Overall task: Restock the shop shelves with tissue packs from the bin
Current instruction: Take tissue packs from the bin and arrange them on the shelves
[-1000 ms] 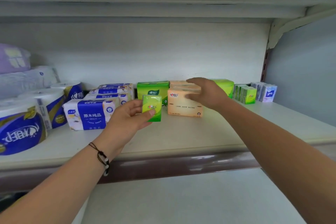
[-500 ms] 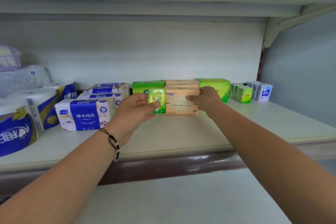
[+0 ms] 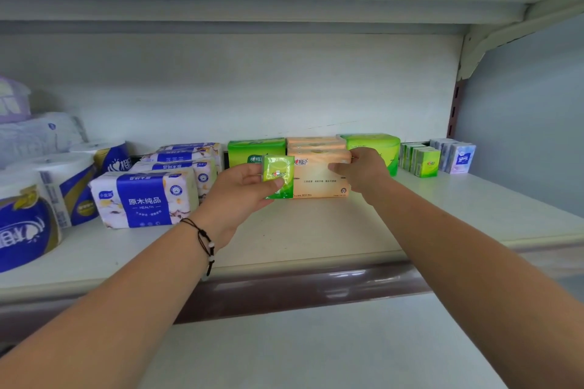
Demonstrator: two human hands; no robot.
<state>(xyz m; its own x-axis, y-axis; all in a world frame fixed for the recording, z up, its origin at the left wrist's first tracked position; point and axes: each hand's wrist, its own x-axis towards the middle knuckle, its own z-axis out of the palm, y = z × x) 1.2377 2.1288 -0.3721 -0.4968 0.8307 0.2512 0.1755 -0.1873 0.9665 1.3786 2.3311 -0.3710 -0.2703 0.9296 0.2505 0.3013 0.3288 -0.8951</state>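
Left hand (image 3: 245, 188) pinches small green plastic tissue pack (image 3: 278, 176) upright; right hand (image 3: 363, 170) grips peach rectangular tissue pack (image 3: 319, 178) on white shelf (image 3: 316, 237); small-pack row far right, right hand nearer.

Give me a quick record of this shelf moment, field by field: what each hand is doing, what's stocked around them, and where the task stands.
left hand: holds a small green tissue pack upright, above the shelf
right hand: grips the right end of the front orange tissue pack
behind orange pack: more orange packs, a large green pack on either side
shelf left: blue-and-white tissue packs, toilet rolls
shelf right: small green packs, small blue packs
task state: small green pack not yet placed
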